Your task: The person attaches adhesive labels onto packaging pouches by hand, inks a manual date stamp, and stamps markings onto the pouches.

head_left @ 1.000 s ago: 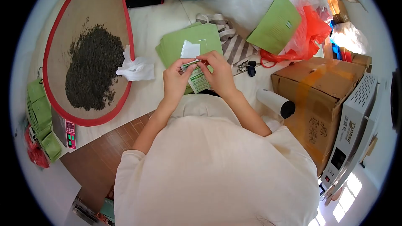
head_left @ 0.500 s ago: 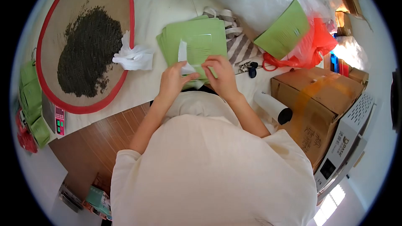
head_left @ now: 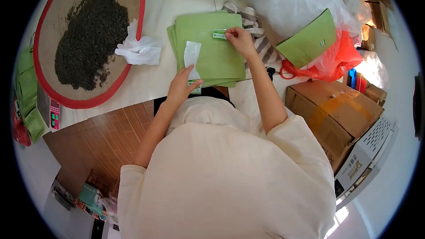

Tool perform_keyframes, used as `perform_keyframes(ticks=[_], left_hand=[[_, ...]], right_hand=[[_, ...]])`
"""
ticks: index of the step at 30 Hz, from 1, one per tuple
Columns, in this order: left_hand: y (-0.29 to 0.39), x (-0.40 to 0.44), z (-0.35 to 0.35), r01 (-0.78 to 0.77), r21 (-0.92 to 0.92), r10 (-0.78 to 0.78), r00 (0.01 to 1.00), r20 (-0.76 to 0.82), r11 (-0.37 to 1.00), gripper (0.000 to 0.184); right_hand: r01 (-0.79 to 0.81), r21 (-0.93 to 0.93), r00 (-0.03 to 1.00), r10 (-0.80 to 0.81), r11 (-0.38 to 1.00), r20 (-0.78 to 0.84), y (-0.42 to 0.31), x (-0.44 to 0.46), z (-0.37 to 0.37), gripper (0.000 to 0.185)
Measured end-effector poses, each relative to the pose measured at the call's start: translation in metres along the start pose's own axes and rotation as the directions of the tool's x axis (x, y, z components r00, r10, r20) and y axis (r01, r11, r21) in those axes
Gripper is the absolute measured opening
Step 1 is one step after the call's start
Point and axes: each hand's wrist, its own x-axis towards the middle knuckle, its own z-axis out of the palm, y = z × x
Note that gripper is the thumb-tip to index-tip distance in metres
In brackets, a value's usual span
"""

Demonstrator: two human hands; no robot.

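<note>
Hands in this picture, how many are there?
2. The left hand holds a white strip near the green stack's lower left corner; the right hand pinches a small green label at its upper right. No others show.

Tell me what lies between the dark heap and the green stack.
In the head view, from the dark heap to the green stack: a red rim, a crumpled white item overlapping it, then bare pale tabletop.

Right hand shifted up green stack with small label.
</note>
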Motion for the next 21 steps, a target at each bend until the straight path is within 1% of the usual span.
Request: perform_keyframes(ticks=[1, 3, 6, 10, 13, 15, 21], left_hand=[[0.001, 0.000, 0.000, 0.004, 0.002, -0.004, 1.000, 0.009, 1.000, 0.063], [0.001, 0.000, 0.002, 0.006, 0.010, -0.006, 1.000, 0.007, 1.000, 0.063], [0.000, 0.000, 0.003, 0.011, 0.025, -0.011, 1.000, 0.010, 1.000, 0.063], [0.000, 0.000, 0.004, 0.004, 0.028, -0.004, 1.000, -0.004, 1.000, 0.063], [0.000, 0.000, 0.004, 0.004, 0.034, -0.005, 1.000, 0.004, 0.999, 0.063], [0.000, 0.000, 0.005, -0.001, 0.042, 0.001, 1.000, -0.003, 0.999, 0.063], [0.001, 0.000, 0.005, 0.014, 0.047, -0.014, 1.000, 0.001, 0.999, 0.063]], right_hand=[[-0.001, -0.001, 1.000, 0.001, 1.000, 0.003, -0.005, 0.001, -0.001, 0.016], [-0.023, -0.062, 1.000, 0.023, 0.998, 0.007, -0.011, 0.003, 0.000, 0.014], [-0.011, -0.098, 1.000, 0.010, 0.995, -0.008, -0.010, 0.008, 0.004, 0.013], [-0.032, -0.079, 0.999, 0.031, 0.996, -0.013, -0.006, 0.011, 0.004, 0.013], [-0.032, -0.098, 0.999, 0.030, 0.995, -0.016, -0.005, 0.011, 0.004, 0.013], [-0.035, -0.133, 0.999, 0.037, 0.990, 0.013, -0.005, 0.011, 0.004, 0.018], [-0.035, -0.172, 0.999, 0.035, 0.985, -0.001, -0.003, 0.014, 0.006, 0.016]])
